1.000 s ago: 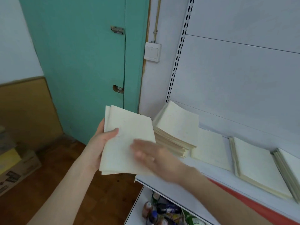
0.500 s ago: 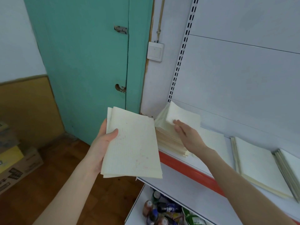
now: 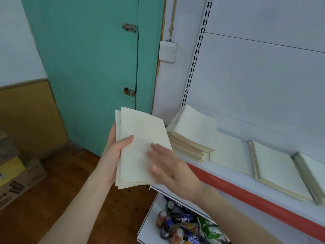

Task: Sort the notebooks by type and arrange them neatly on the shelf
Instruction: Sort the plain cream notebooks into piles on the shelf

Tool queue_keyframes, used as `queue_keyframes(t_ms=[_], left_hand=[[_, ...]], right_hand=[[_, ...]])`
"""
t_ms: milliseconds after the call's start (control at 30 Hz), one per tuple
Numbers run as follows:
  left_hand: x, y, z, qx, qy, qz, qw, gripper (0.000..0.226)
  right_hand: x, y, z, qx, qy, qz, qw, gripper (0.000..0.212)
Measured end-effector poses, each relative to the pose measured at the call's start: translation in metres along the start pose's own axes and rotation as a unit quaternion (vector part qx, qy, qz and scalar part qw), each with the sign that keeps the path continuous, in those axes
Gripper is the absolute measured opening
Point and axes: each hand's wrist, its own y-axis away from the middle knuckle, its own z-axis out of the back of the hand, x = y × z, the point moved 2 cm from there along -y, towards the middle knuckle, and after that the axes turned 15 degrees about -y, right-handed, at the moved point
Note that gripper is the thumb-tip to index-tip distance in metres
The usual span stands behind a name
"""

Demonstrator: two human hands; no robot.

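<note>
Soft, even, shadowless light; wide-angle bending at edges, slight blur.

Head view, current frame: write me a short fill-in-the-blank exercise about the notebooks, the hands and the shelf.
1. The left hand grips a bundle of ____.
2. The right hand lies flat on that bundle, its fingers ____, not curled.
3. The tallest stack sits at the ____ end of the shelf.
4. The shelf's front strip is coloured ____.

Missing words: notebooks; straight; left; red.
</note>
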Motion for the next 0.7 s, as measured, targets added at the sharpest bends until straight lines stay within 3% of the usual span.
queue_keyframes(t_ms=[67, 133, 200, 300, 400, 567, 700], left_hand=[[-0.006, 0.003, -0.003, 0.026, 0.002, -0.017, 1.000, 0.054], [-0.011, 0.004, -0.010, 0.058, 0.004, -0.029, 0.998, 0.060], [-0.014, 0.002, -0.024, 0.098, 0.011, -0.036, 0.995, 0.061], [-0.016, -0.002, -0.061, 0.151, -0.009, -0.034, 0.988, 0.061], [-0.016, -0.015, -0.110, 0.189, -0.078, -0.039, 0.978, 0.054], [0.003, -0.050, -0.209, 0.216, -0.183, -0.008, 0.959, 0.034], [0.036, -0.076, -0.274, 0.182, -0.365, -0.065, 0.911, 0.034]], right_hand=[[0.000, 0.000, 0.017, -0.144, -0.052, -0.075, 0.985, 0.053], [-0.003, 0.004, 0.032, -0.248, -0.114, -0.163, 0.948, 0.053], [-0.009, 0.010, 0.040, -0.277, -0.231, -0.221, 0.906, 0.048], [-0.015, 0.034, 0.057, -0.324, -0.316, -0.202, 0.868, 0.027], [-0.023, 0.062, 0.090, -0.405, -0.319, -0.191, 0.836, 0.021], [-0.054, 0.106, 0.157, -0.496, -0.226, -0.202, 0.814, 0.019], [-0.092, 0.122, 0.201, -0.518, -0.191, -0.227, 0.802, 0.020]])
